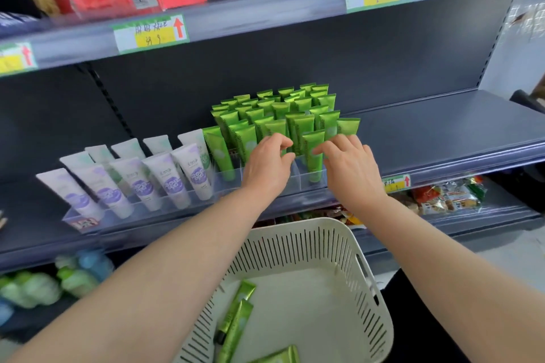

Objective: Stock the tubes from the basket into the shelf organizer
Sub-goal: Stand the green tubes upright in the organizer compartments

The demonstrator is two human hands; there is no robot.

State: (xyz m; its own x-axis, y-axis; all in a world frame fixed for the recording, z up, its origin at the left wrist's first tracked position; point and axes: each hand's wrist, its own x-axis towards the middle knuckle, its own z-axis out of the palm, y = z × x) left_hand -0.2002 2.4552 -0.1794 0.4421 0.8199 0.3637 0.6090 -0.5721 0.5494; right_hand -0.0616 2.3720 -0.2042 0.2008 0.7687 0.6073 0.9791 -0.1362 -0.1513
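Observation:
Several green tubes (283, 109) stand upright in rows in the clear shelf organizer (295, 183) on the middle shelf. My left hand (267, 165) reaches into the front row, its fingers and thumb curled round a green tube (275, 127) there. My right hand (352, 169) is beside it, with bent fingers pinching the side of a front-row green tube (312, 156) that stands in its slot. Below my arms the white slotted basket (321, 244) holds a few green tubes (236, 321) lying flat.
White and purple tubes (141, 177) fill the organizer's left part. The dark shelf (442, 127) runs on to the right of the green tubes. Price labels (152, 32) line the shelf above. Snack packs (448, 197) and bottles (73, 274) sit on the lower shelf.

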